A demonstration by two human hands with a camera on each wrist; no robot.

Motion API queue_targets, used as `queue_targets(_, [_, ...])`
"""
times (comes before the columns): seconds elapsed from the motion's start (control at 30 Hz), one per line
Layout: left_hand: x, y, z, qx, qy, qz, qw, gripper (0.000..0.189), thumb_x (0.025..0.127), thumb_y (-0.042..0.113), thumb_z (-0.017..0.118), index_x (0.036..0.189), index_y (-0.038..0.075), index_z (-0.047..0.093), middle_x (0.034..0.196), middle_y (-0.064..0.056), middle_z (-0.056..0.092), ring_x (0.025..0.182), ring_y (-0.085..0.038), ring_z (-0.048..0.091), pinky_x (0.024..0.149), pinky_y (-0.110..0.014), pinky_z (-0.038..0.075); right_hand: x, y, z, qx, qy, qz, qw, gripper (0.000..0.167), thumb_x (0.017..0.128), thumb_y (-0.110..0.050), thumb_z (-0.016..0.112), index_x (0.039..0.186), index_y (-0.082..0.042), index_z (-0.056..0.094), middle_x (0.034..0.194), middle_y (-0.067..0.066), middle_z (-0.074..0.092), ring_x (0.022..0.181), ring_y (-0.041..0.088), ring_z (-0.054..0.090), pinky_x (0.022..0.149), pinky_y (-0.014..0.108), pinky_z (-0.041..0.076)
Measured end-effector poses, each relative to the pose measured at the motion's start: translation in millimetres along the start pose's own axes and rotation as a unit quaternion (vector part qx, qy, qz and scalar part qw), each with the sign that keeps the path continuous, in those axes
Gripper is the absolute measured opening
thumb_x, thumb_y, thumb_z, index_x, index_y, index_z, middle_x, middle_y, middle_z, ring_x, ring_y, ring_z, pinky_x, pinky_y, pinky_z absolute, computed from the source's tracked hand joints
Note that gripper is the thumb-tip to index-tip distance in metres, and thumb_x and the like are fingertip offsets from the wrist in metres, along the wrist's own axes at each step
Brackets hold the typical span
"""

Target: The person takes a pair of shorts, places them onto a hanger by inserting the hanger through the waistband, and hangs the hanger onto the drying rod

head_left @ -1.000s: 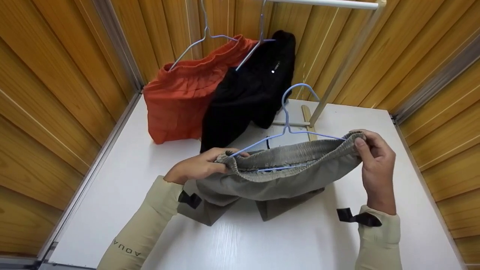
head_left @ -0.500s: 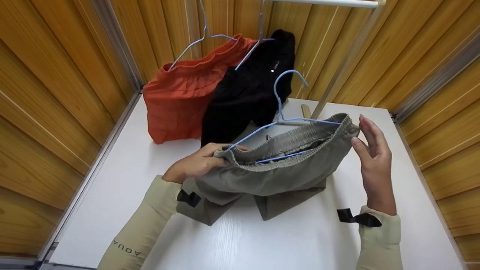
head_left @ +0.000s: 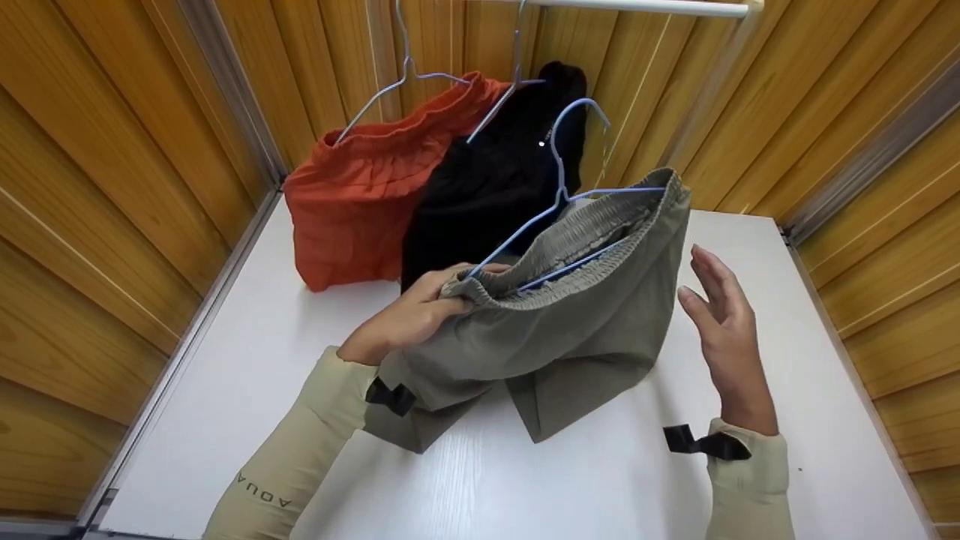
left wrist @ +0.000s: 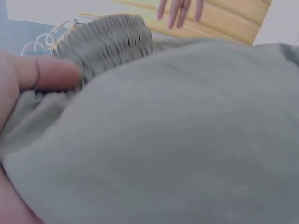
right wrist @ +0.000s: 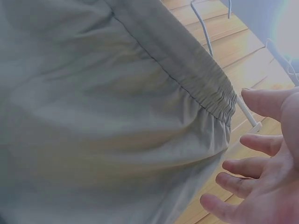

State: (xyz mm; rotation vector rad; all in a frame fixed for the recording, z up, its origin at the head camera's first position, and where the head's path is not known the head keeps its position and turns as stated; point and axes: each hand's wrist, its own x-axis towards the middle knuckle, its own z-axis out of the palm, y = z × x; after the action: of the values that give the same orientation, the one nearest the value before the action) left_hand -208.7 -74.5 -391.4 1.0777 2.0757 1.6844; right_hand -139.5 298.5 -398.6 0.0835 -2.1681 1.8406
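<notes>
Grey-green shorts (head_left: pixel 570 322) with a gathered elastic waistband hang on a blue clothes hanger (head_left: pixel 562 191), whose arms reach inside the waist. The waist tilts, its right end higher, and the leg ends hang low over the table. My left hand (head_left: pixel 409 315) pinches the left corner of the waistband beside the hanger's end; the left wrist view shows its thumb (left wrist: pixel 56 77) on the gathered cloth. To the right of the shorts, my right hand (head_left: pixel 724 322) is apart from the cloth, fingers loosely spread. In the right wrist view its fingers (right wrist: pixel 243 168) hold nothing.
Orange shorts (head_left: pixel 352 217) and a black garment (head_left: pixel 487 202) hang on hangers behind the left hand. A white rail (head_left: pixel 645 6) crosses the top on a post. Wood-panelled walls (head_left: pixel 862 247) enclose the white table (head_left: pixel 585 487) at both sides and the back.
My right hand has let go of the waistband's right end and moved slightly left and down. The shorts and hanger have risen on the right, with the hook now higher; my left hand keeps its hold.
</notes>
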Motion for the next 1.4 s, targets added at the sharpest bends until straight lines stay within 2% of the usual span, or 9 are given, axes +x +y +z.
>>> queue_targets(0.23, [15.8,13.4,6.9,-0.015,0.065,0.001,0.9978,0.058,0.082,-0.006,0.049,0.135,0.017,0.057,0.137,0.001,0.057,0.12,-0.008,0.05,0.108,-0.03,0.036,-0.6,4,7,-0.012,-0.016,0.009,0.9998,0.056,0.098,-0.014,0.055,0.149,-0.014,0.034,0.157,0.003,0.031,0.148,0.02,0.023,0.102,0.011,0.036])
queue_targets(0.37, [28.1,18.4,9.9,-0.003,0.105,0.006,0.9944,0.057,0.083,-0.005,0.049,0.135,0.016,0.057,0.133,0.0,0.06,0.115,-0.007,0.05,0.103,-0.027,0.038,-0.8,5,11,-0.023,-0.029,0.012,0.9993,0.056,0.098,-0.016,0.055,0.149,-0.015,0.034,0.158,0.003,0.03,0.148,0.021,0.022,0.1,0.01,0.037])
queue_targets(0.47, [37.6,20.2,12.6,0.006,0.123,0.008,0.9923,0.058,0.083,-0.005,0.049,0.135,0.017,0.057,0.13,-0.002,0.06,0.113,-0.008,0.051,0.101,-0.027,0.037,-0.7,4,11,-0.026,-0.03,0.011,0.9991,0.055,0.098,-0.015,0.054,0.15,-0.014,0.034,0.158,0.003,0.03,0.148,0.021,0.022,0.1,0.01,0.038])
queue_targets(0.7, [61.9,25.6,19.9,0.014,0.151,0.0,0.9884,0.057,0.083,-0.004,0.049,0.136,0.015,0.056,0.13,-0.008,0.057,0.116,-0.013,0.051,0.102,-0.027,0.036,-1.6,4,11,-0.032,-0.037,0.006,0.9988,0.054,0.099,-0.016,0.053,0.15,-0.014,0.034,0.158,0.004,0.029,0.149,0.021,0.021,0.1,0.009,0.038])
queue_targets(0.87, [85.0,31.5,25.7,0.016,0.174,-0.005,0.9846,0.055,0.083,-0.004,0.049,0.135,0.013,0.057,0.129,-0.009,0.056,0.113,-0.013,0.051,0.1,-0.024,0.038,-3.8,8,10,-0.064,-0.063,-0.003,0.996,0.055,0.099,-0.014,0.054,0.15,-0.012,0.033,0.159,0.006,0.028,0.149,0.018,0.02,0.108,0.012,0.033])
queue_targets(1.07, [111.3,33.3,27.8,0.021,0.183,-0.042,0.9821,0.054,0.086,-0.001,0.049,0.135,0.018,0.057,0.127,-0.007,0.055,0.109,-0.013,0.05,0.096,-0.024,0.038,-5.1,11,11,-0.115,-0.086,-0.012,0.9896,0.056,0.098,-0.013,0.055,0.15,-0.014,0.033,0.158,0.004,0.029,0.149,0.017,0.021,0.112,0.012,0.026])
queue_targets(1.4, [152.3,31.8,25.7,0.051,0.184,-0.084,0.9779,0.052,0.09,0.005,0.047,0.137,0.025,0.055,0.13,-0.005,0.053,0.113,-0.014,0.048,0.098,-0.025,0.038,-7.2,11,21,-0.137,-0.105,-0.033,0.9845,0.057,0.098,-0.012,0.055,0.15,-0.015,0.033,0.158,0.003,0.03,0.149,0.022,0.02,0.11,0.006,0.022])
